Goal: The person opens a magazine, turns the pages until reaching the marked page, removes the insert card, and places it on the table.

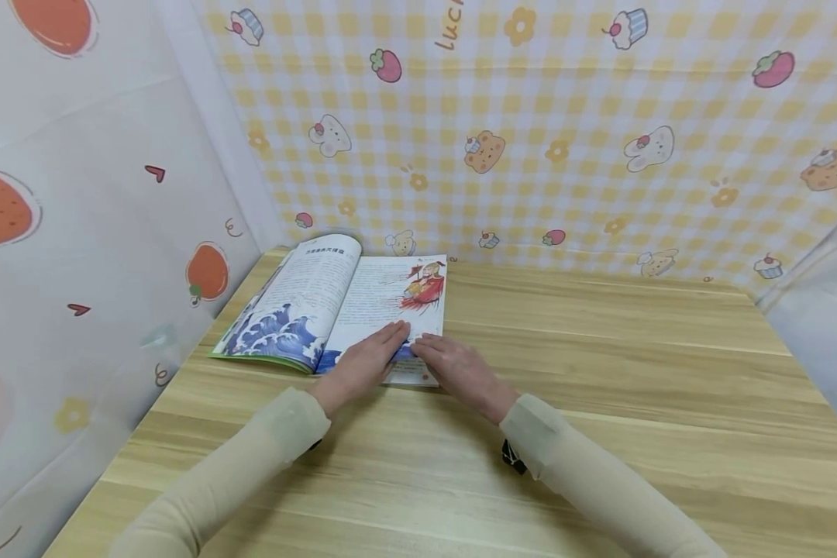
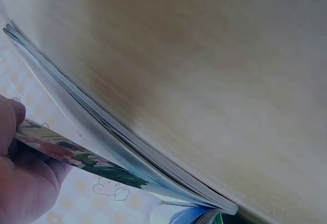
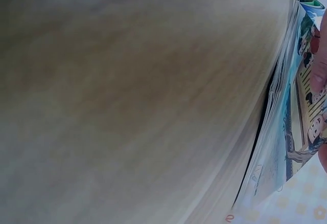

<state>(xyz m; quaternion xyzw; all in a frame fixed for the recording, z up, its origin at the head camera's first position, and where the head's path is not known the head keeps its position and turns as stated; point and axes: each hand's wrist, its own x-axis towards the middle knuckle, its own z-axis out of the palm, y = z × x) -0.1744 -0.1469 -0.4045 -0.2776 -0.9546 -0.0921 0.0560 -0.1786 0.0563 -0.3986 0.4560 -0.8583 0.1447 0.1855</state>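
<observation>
An open picture book (image 1: 289, 291) lies on the table, its left pages bulging upward with blue waves printed low on them. The right-hand page (image 1: 384, 291) has text and a red-robed figure; its lower edge is raised off the sheets beneath. My left hand (image 1: 364, 362) grips that edge near its middle, fingers on top. At the lower right corner, my right hand (image 1: 460, 373) holds the same page. From the left wrist, the page's colourful underside (image 2: 87, 157) shows between thumb and fingers. A thumb (image 3: 319, 73) lies against that underside in the right wrist view.
The wooden table (image 1: 600, 372) extends right and towards me. Behind it hangs a yellow checked cloth (image 1: 558, 108) with cartoon prints, close to the book's top edge. A white printed cloth (image 1: 111, 232) borders the left side.
</observation>
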